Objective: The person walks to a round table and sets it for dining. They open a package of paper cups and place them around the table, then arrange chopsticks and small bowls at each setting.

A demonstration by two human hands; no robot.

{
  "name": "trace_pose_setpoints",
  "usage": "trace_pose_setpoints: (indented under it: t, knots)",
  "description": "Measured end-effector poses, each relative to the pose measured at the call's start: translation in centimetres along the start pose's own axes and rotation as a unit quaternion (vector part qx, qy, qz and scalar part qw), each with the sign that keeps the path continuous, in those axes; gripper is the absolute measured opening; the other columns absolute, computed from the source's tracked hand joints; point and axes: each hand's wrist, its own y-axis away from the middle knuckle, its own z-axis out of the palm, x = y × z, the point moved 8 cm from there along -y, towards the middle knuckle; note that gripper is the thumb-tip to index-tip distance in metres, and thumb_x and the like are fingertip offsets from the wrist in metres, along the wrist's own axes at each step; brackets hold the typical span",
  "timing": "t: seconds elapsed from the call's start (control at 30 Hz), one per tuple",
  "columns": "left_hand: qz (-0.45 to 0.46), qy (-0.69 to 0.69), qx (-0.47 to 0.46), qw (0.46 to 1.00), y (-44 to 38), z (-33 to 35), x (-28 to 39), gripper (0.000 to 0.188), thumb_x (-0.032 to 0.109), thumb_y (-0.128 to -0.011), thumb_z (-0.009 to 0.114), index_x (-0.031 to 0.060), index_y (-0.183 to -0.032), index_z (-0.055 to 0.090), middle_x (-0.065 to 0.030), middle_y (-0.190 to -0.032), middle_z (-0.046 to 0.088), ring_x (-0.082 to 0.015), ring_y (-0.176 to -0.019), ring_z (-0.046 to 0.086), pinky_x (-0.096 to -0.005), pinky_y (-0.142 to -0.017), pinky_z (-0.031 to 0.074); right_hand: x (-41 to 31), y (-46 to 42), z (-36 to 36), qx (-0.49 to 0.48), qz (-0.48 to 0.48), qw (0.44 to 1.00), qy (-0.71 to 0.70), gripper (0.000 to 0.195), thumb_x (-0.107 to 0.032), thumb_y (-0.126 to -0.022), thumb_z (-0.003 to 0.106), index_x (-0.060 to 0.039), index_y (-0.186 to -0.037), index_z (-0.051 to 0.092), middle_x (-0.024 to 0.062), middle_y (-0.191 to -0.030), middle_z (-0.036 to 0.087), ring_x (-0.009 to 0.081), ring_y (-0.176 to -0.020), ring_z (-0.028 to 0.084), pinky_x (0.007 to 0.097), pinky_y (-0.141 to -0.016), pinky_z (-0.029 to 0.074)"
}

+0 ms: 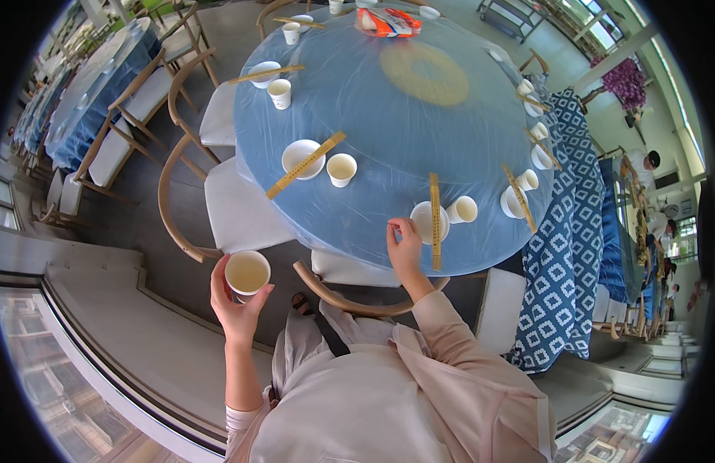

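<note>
My left hand (240, 307) grips a white paper cup (248, 273), perhaps a nested stack, away from the table's edge. Over the near rim of the round table (369, 228), covered in clear plastic over blue, is my right hand (405, 246), fingers bent and thumb near the fingertips; I see nothing held in it. Just right of it a white bowl (422, 217) has wrapped chopsticks (435, 223) lying across it, with a paper cup (462, 209) beside it. Farther left stand another bowl (299, 156) with wrapped chopsticks (308, 164) across it and a cup (341, 170).
A wooden chair (357, 307) stands between me and the table; another chair (241, 202) is at the left. More bowls and cups line the table, with an orange-and-white plastic package (388, 23) at its far side. A patterned blue cloth screen (554, 260) hangs right. People are at the far right.
</note>
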Motion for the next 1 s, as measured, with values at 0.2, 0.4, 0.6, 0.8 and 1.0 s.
trace_pose_setpoints:
  t: [0.2, 0.4, 0.6, 0.8, 1.0]
  knots:
    - [0.024, 0.072, -0.197, 0.977, -5.5, 9.1, -0.3, 0.088, 0.015, -0.067, 0.094, -0.0008, -0.139, 0.047, -0.0132, -0.125, 0.061, -0.0224, -0.111, 0.063, -0.0353, -0.093, 0.054, 6.8, 5.0, -8.5, 0.034, 0.125, 0.946, 0.296, 0.031, -0.01, -0.08, 0.077, -0.0085, -0.107, 0.063, 0.014, -0.115, 0.058, 0.0344, -0.104, 0.059, 0.0463, -0.089, 0.051]
    - [0.115, 0.058, -0.342, 0.931, -4.1, 21.4, 0.5, 0.077, 0.015, -0.061, 0.095, 0.0017, -0.126, 0.055, -0.0144, -0.123, 0.06, -0.0278, -0.107, 0.063, -0.037, -0.088, 0.055, 9.8, 7.7, -7.9, -0.017, 0.207, 0.923, 0.323, 0.044, -0.016, -0.079, 0.079, -0.0115, -0.119, 0.061, 0.0136, -0.128, 0.053, 0.0335, -0.114, 0.057, 0.0482, -0.088, 0.052]
    - [0.194, 0.025, -0.468, 0.862, 0.5, 31.0, -0.2, 0.082, 0.021, -0.059, 0.097, 0.0028, -0.125, 0.053, -0.0169, -0.128, 0.059, -0.0338, -0.113, 0.062, -0.0407, -0.095, 0.054, 8.6, 7.8, -7.6, 0.048, 0.132, 0.929, 0.342, 0.037, -0.011, -0.087, 0.071, -0.0108, -0.123, 0.063, 0.0081, -0.109, 0.064, 0.0271, -0.092, 0.068, 0.0401, -0.075, 0.057]
    - [0.147, 0.014, -0.544, 0.826, 2.3, 36.2, -2.6, 0.083, 0.023, -0.058, 0.097, 0.0042, -0.126, 0.053, -0.0183, -0.137, 0.057, -0.0363, -0.119, 0.06, -0.0422, -0.099, 0.052, 14.0, 11.0, -7.6, 0.155, 0.454, 0.85, -0.219, 0.028, -0.01, -0.097, 0.064, 0.0032, -0.122, 0.063, 0.0109, -0.097, 0.071, 0.0199, -0.083, 0.071, 0.0303, -0.078, 0.059]
    - [0.06, 0.06, -0.552, 0.829, 2.5, 38.0, -3.8, 0.081, 0.018, -0.06, 0.097, 0.0066, -0.127, 0.054, -0.0206, -0.15, 0.047, -0.0333, -0.124, 0.06, -0.0419, -0.101, 0.052, 16.0, 11.8, -6.9, 0.128, 0.514, 0.727, -0.436, 0.031, -0.008, -0.097, 0.064, 0.009, -0.122, 0.061, 0.0158, -0.102, 0.071, 0.0205, -0.087, 0.071, 0.0299, -0.081, 0.06]
